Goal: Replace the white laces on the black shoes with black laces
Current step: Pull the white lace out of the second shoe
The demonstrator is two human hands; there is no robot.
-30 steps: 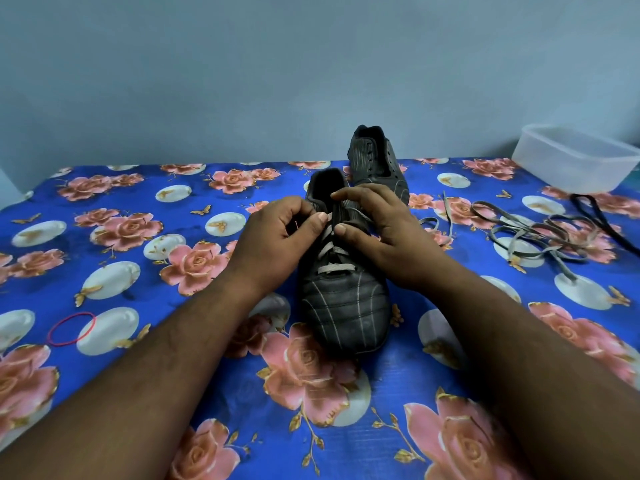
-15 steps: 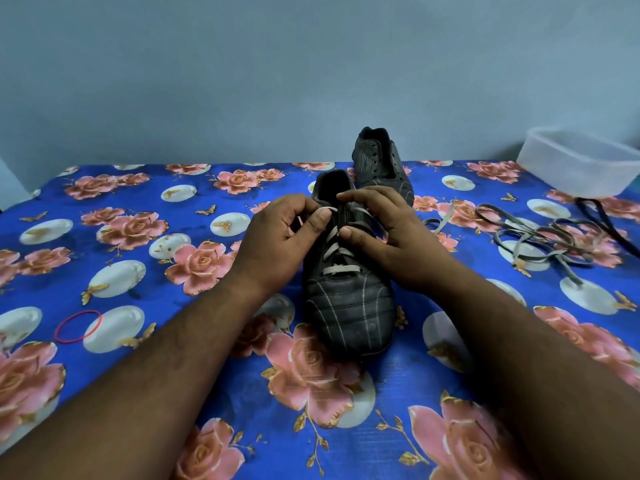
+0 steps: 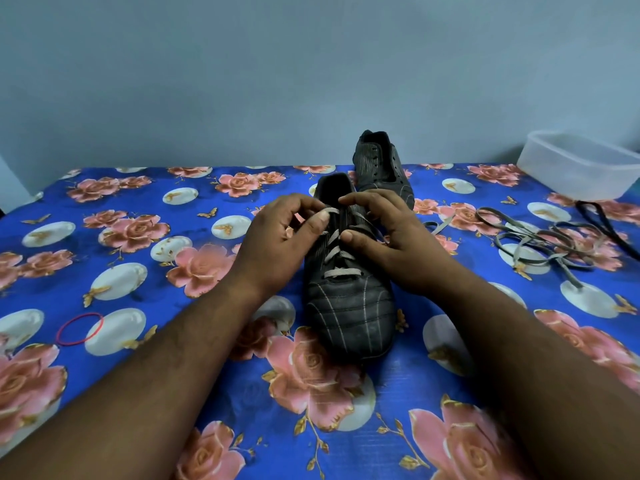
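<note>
Black near shoe (image 3: 349, 306): it lies on the flowered blue cloth (image 3: 145, 202) straight in front of you, toe toward you, opening away from you, and your two hands meet over its upper eyelets.
White lace (image 3: 341, 271): it is still threaded through the near shoe, crossing in several rows from the toe end up to where your fingers are.
Your left hand (image 3: 277, 244): the fingers are curled, and your thumb and forefinger pinch a short stretch of the white lace at the top of the lacing, on the shoe's left side.
Your right hand (image 3: 391, 237): it rests on the right side of the shoe with fingers bent over the top eyelets and the thumb stretched along the lacing; whether those fingertips grip the lace or only the shoe's edge, you cannot tell from here.
Second black shoe (image 3: 381, 168): it stands just behind the near one, toward the wall, with bare eyelets showing.
Loose grey-white lace (image 3: 540, 237): it lies in a tangle on the cloth, well to your right.
Black lace (image 3: 602, 220): it lies at the far right, beside the tangle and just in front of the clear plastic tub (image 3: 581, 164).
Red rubber band (image 3: 79, 329): it lies flat on the cloth, well to your left.
</note>
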